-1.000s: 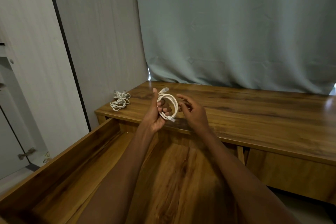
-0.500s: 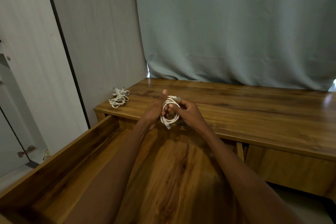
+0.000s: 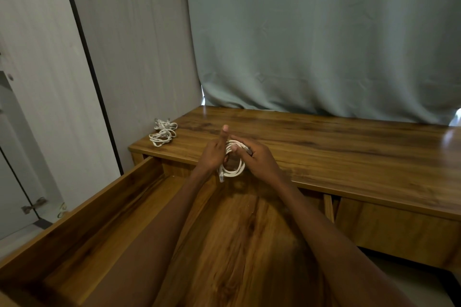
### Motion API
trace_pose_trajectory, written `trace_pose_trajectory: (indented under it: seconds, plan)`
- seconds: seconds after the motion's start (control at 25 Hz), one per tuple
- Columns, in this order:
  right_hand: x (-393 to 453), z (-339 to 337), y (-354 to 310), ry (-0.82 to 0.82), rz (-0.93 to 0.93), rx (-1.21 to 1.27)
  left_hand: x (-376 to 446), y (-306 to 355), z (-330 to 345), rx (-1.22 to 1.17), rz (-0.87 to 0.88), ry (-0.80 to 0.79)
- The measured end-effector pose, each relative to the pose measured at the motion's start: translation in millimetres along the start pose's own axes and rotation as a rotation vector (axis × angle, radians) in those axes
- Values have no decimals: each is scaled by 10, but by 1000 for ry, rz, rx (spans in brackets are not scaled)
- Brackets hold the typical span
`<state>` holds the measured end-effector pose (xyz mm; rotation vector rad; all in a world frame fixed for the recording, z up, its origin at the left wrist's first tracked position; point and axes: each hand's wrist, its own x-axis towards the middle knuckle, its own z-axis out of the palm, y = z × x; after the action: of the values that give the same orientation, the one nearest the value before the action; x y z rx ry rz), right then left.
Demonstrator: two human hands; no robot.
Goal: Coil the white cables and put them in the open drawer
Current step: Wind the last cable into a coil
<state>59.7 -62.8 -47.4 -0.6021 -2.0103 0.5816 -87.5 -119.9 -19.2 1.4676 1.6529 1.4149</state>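
One cable (image 3: 232,160) is in hand now, wound into a small tight coil held over the counter's near edge, just above the far end of the open drawer (image 3: 82,209). A second ago the loops were wider and looser, and the right hand (image 3: 258,159) stood off them; now it has closed in, thumb and fingers pinching the top of the coil with a plug poking out past its knuckles. The left hand (image 3: 214,153) grips the coil's left side, thumb sticking up. A second plug dangles below. I'd say the coiling is about done and the drop into the drawer comes next. Another tangle (image 3: 162,132) lies uncoiled at the counter's (image 3: 349,147) far left corner. No writing or brand shows anywhere.
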Motion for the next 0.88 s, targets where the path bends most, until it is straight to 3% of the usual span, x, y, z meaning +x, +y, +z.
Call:
trace_pose_trajectory:
  seconds: [0.16, 0.48, 0.72, 0.88]
  plan:
    - [-2, 50, 70, 24, -24, -38, -17, 33, 30, -21, -24, -23]
    - [15, -55, 119, 408, 188, 254, -60, -105, 154, -155, 155, -211]
    - [16, -60, 96, 351, 287, 475, -13, -200, 206, 41, 364, -59]
    - [13, -61, 95, 208, 302, 478, -21, -236, 64, 163, 413, -31]
